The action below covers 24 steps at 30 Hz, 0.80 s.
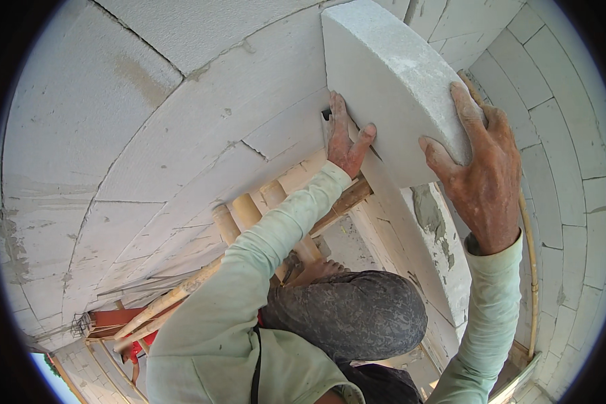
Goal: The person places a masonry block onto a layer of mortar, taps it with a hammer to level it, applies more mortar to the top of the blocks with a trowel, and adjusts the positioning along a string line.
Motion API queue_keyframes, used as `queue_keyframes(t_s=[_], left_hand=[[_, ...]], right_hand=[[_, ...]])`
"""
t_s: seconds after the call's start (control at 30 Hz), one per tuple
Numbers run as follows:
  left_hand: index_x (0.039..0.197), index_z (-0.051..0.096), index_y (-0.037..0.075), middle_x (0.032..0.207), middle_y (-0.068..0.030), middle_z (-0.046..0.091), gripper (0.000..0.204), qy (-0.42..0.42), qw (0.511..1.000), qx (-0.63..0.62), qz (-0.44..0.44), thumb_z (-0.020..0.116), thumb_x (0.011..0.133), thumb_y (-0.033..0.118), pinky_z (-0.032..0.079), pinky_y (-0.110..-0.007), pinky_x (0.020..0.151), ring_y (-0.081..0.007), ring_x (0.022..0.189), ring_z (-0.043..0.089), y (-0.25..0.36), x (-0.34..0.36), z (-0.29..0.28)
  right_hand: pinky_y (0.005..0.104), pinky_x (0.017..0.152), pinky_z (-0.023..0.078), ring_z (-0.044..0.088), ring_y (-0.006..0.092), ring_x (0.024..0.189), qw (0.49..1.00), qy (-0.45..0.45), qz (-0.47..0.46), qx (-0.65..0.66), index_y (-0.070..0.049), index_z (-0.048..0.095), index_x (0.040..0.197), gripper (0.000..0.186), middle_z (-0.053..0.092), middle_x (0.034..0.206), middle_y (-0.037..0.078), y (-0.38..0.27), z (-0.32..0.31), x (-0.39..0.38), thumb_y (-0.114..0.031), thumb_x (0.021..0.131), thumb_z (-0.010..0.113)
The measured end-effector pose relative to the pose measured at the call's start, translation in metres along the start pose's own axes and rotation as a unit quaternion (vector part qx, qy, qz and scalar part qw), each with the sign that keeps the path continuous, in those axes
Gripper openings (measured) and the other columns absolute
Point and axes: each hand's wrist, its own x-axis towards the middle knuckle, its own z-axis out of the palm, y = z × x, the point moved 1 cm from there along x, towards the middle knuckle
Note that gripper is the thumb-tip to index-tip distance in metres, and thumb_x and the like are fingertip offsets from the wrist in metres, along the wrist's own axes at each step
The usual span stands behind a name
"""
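Observation:
A pale aerated concrete block (pixel 384 74) with a curved edge stands tilted against the wall. My right hand (pixel 478 161) grips its right edge, fingers over the rim and thumb on the near face. My left hand (pixel 347 141) is stretched out at the block's lower left, fingertips resting where it meets the wall, thumb apart and touching the block. Below the block is a narrow course of white blockwork (pixel 438 269) with rough grey mortar on it.
White block walls (pixel 135 148) curve around on both sides. Wooden poles (pixel 249 215) run below my arms beside my bent knee and bare foot. A bamboo pole (pixel 528 269) stands at the right. A person in red (pixel 135 353) is lower left, far below.

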Motion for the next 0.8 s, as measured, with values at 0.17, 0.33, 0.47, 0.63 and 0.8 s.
queue_keyframes(t_s=[0.17, 0.33, 0.47, 0.63, 0.8], left_hand=[[0.147, 0.004, -0.006, 0.154, -0.0268, 0.000, 0.105, 0.003, 1.000, 0.002, 0.004, 0.050, 0.085, 0.065, 0.003, -0.046, 0.116, -0.0369, 0.145, 0.000, 0.0008, 0.0003, 0.0004], [0.147, 0.004, -0.006, 0.154, -0.0268, 0.001, 0.104, -0.002, 1.000, -0.007, 0.000, 0.051, 0.086, 0.064, 0.004, -0.045, 0.116, -0.0366, 0.145, 0.000, 0.0039, 0.0003, 0.0021], [0.147, 0.004, -0.005, 0.155, -0.0266, 0.001, 0.104, -0.004, 1.000, 0.008, 0.000, 0.051, 0.086, 0.064, 0.004, -0.045, 0.116, -0.0363, 0.145, 0.001, 0.0041, 0.0014, -0.0016], [0.148, 0.002, -0.005, 0.155, -0.0265, 0.001, 0.104, -0.009, 1.000, 0.014, 0.001, 0.050, 0.086, 0.064, 0.004, -0.045, 0.116, -0.0359, 0.145, 0.001, 0.0029, 0.0024, -0.0017], [0.148, 0.000, -0.005, 0.155, -0.0261, 0.001, 0.103, -0.006, 1.000, 0.016, 0.003, 0.050, 0.087, 0.062, 0.006, -0.042, 0.117, -0.0343, 0.145, 0.002, 0.0029, 0.0017, 0.0000]], right_hand=[[0.0463, 0.079, 0.053, 0.059, 0.0402, 0.100, 1.000, 0.009, -0.008, -0.003, -0.005, 0.057, 0.128, 0.065, 0.054, 0.110, 0.031, 0.0007, 0.0036, -0.0008, -0.029, 0.070, 0.076], [0.0459, 0.078, 0.053, 0.059, 0.0403, 0.099, 1.000, 0.006, 0.004, 0.001, -0.004, 0.057, 0.127, 0.065, 0.054, 0.108, 0.030, -0.0005, 0.0018, -0.0013, -0.030, 0.070, 0.076], [0.0461, 0.077, 0.053, 0.060, 0.0396, 0.098, 1.000, 0.025, -0.003, 0.009, -0.004, 0.057, 0.127, 0.065, 0.054, 0.107, 0.029, -0.0018, 0.0034, -0.0029, -0.030, 0.070, 0.076], [0.0467, 0.078, 0.053, 0.059, 0.0399, 0.099, 1.000, 0.014, 0.005, -0.004, -0.005, 0.057, 0.127, 0.064, 0.054, 0.108, 0.029, -0.0029, 0.0028, -0.0021, -0.029, 0.071, 0.076], [0.0470, 0.079, 0.052, 0.058, 0.0403, 0.100, 1.000, 0.015, 0.007, -0.010, -0.006, 0.057, 0.128, 0.064, 0.054, 0.109, 0.030, -0.0024, 0.0035, -0.0027, -0.029, 0.071, 0.076]])
